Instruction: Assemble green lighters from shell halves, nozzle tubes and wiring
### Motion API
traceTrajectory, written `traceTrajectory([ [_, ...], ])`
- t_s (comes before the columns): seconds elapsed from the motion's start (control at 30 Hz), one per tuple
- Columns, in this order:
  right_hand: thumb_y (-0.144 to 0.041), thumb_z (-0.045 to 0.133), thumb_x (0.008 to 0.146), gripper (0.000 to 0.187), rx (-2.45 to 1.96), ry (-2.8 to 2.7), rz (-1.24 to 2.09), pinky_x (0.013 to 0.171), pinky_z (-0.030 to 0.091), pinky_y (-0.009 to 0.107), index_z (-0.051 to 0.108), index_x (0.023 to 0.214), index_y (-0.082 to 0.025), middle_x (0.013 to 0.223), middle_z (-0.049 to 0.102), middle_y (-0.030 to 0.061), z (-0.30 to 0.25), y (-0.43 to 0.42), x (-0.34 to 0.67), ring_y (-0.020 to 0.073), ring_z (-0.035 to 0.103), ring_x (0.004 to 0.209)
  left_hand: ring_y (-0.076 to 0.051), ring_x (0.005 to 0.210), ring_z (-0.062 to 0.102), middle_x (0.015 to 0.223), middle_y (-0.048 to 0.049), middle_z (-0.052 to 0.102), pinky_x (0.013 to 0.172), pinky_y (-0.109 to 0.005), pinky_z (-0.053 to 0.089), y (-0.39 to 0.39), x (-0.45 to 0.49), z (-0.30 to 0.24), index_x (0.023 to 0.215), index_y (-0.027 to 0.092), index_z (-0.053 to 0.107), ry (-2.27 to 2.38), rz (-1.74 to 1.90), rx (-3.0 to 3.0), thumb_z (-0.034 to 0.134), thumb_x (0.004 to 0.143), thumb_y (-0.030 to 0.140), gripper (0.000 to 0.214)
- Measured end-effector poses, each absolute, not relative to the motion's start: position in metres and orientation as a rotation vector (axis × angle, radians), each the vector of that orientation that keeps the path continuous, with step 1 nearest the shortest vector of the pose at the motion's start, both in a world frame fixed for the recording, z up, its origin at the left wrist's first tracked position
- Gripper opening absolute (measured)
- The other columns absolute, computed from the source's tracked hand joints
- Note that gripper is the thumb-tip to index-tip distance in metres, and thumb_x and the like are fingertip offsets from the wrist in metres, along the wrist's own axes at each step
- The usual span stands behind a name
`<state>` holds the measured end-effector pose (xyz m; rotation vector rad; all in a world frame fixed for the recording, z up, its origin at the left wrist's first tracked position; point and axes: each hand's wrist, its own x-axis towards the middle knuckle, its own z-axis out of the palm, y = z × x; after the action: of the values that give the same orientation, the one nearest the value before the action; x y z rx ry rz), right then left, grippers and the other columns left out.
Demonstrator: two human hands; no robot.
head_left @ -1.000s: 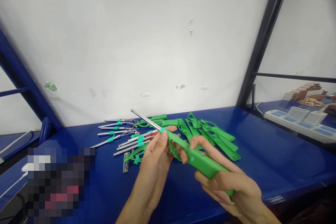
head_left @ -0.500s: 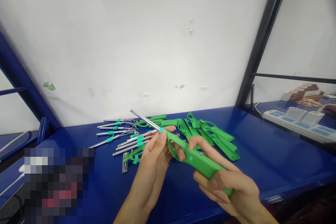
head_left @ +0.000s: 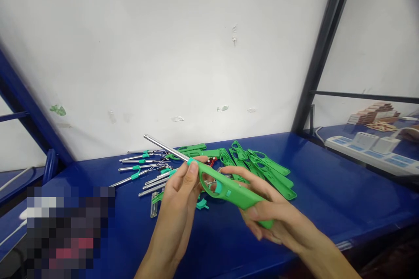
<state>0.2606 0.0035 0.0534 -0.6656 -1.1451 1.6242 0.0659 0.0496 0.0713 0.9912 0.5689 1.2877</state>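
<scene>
A green gas lighter (head_left: 242, 194) with a long metal tube (head_left: 165, 146) is held in the air, its tube pointing up and left. My left hand (head_left: 183, 187) pinches it at the teal collar where tube meets body. Wrapped around the handle end is my right hand (head_left: 275, 213), its index finger stretched along the far side. A teal trigger (head_left: 218, 187) shows inside the guard loop. Behind lie green lighter shells (head_left: 275, 178) and metal tubes with teal collars and thin wires (head_left: 129, 178). A loose teal piece (head_left: 203, 204) lies on the table behind my left hand.
The blue table (head_left: 327, 183) backs onto a white wall (head_left: 183, 52). A clear part (head_left: 154, 205) lies left of my left hand. White power strips (head_left: 369, 152) and stacked boxes (head_left: 373, 113) are at the right, beyond a dark post (head_left: 322, 48). A blurred-out patch covers the lower left.
The lighter has moved left and slightly turned with both hands. My right index finger has come away from the trigger guard, and the teal trigger now shows.
</scene>
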Motion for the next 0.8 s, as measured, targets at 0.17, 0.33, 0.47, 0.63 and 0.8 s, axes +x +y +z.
traceTrajectory([
  [0.17,-0.054,0.071,0.099,0.045,-0.867,-1.38,1.6,0.037,0.038,0.013,0.066,0.12,-0.015,0.081,0.076,0.0049,0.052,0.009,0.267,0.0072,0.06,0.046,-0.018,0.09,0.066,0.091,-0.0027,0.073,0.078,-0.024,0.052,0.048,0.06,0.074,0.115,0.02,0.079,0.765,1.392,1.199,0.085,0.087,0.058,0.048],
  [0.33,-0.063,0.063,0.102,0.046,-0.773,-1.364,1.689,0.033,0.033,0.014,0.065,0.101,-0.016,0.058,0.061,-0.0045,0.043,0.01,0.254,0.0053,0.043,0.035,-0.019,0.093,0.067,0.096,-0.0034,0.074,0.087,-0.028,0.055,0.047,0.065,0.071,0.11,0.019,0.078,0.763,1.371,1.18,0.086,0.083,0.063,0.052],
  [0.47,-0.059,0.063,0.103,0.045,-0.681,-1.266,1.666,0.033,0.031,0.014,0.068,0.096,-0.015,0.054,0.052,-0.0066,0.039,0.011,0.247,0.0046,0.036,0.035,-0.021,0.094,0.07,0.105,-0.0079,0.077,0.089,-0.031,0.056,0.044,0.066,0.072,0.109,0.019,0.078,0.672,1.307,1.213,0.075,0.094,0.061,0.045],
  [0.63,-0.059,0.066,0.101,0.044,-0.533,-1.186,1.74,0.033,0.028,0.015,0.068,0.095,-0.015,0.052,0.049,-0.0073,0.038,0.013,0.246,0.0042,0.033,0.033,-0.026,0.11,0.071,0.117,-0.0106,0.078,0.1,-0.035,0.054,0.04,0.063,0.076,0.131,0.022,0.074,0.436,1.179,1.203,0.077,0.096,0.047,0.043],
  [0.8,-0.062,0.069,0.098,0.048,-0.533,-1.19,1.756,0.031,0.025,0.017,0.069,0.092,-0.014,0.052,0.05,-0.007,0.035,0.016,0.244,0.0043,0.031,0.033,-0.022,0.103,0.072,0.104,-0.0064,0.078,0.098,-0.033,0.056,0.043,0.061,0.074,0.116,0.023,0.078,0.372,1.198,1.218,0.078,0.096,0.042,0.027],
])
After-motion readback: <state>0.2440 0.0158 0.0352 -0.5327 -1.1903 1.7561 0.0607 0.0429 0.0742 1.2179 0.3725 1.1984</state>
